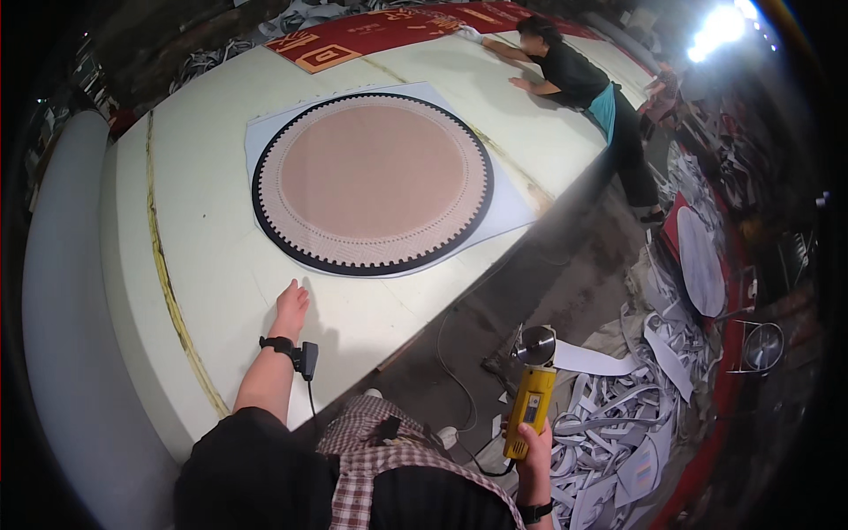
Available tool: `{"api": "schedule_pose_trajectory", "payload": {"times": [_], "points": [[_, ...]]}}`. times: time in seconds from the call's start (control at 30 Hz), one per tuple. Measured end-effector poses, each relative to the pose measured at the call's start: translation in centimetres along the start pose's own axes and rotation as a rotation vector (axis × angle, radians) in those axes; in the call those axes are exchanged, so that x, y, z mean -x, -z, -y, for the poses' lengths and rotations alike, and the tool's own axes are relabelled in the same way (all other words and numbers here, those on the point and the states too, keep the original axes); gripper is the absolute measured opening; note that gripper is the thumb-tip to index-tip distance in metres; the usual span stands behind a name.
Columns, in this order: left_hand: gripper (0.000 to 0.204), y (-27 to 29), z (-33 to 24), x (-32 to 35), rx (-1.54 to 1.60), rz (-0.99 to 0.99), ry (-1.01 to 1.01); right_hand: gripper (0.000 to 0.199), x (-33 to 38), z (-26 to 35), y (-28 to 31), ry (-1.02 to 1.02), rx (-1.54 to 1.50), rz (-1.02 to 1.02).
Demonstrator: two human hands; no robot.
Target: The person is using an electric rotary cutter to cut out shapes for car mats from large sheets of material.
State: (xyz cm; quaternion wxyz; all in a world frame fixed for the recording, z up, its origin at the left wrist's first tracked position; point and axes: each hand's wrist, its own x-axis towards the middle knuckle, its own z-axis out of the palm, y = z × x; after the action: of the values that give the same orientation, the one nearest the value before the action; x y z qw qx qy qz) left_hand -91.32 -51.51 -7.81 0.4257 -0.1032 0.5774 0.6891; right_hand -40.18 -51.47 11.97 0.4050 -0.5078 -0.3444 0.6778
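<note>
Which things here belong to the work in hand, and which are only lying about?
In hand:
- yellow cutter with round blade, held by the right hand
- white table, left hand resting on it
- round rug on a white sheet

Lying about:
- white scraps on the floor
- red rug, where another person leans
- round white piece

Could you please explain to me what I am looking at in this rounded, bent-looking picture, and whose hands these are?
The picture comes from a wide fisheye camera worn on a person's head, looking down, so straight edges curve. The left hand rests flat on a large pale table. The right hand grips a yellow handheld cutter with a round blade, held over the floor. On the table lies a round pinkish rug with a dark toothed border. Another person leans over the far end by a red printed sheet. Pale offcuts litter the floor.
</note>
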Motion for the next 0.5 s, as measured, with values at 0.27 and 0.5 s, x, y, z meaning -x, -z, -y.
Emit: {"api": "schedule_pose_trajectory", "payload": {"times": [0.27,0.5], "points": [[0.024,-2.5,-3.5,-7.8,0.091,-0.023,0.033,0.043,1.3,0.1,-4.9,0.019,0.037,-0.088],[0.021,-5.8,-4.9,-5.2,-0.032,0.071,0.049,0.041,1.1,0.3,-5.9,0.006,0.087,-0.115]]}}
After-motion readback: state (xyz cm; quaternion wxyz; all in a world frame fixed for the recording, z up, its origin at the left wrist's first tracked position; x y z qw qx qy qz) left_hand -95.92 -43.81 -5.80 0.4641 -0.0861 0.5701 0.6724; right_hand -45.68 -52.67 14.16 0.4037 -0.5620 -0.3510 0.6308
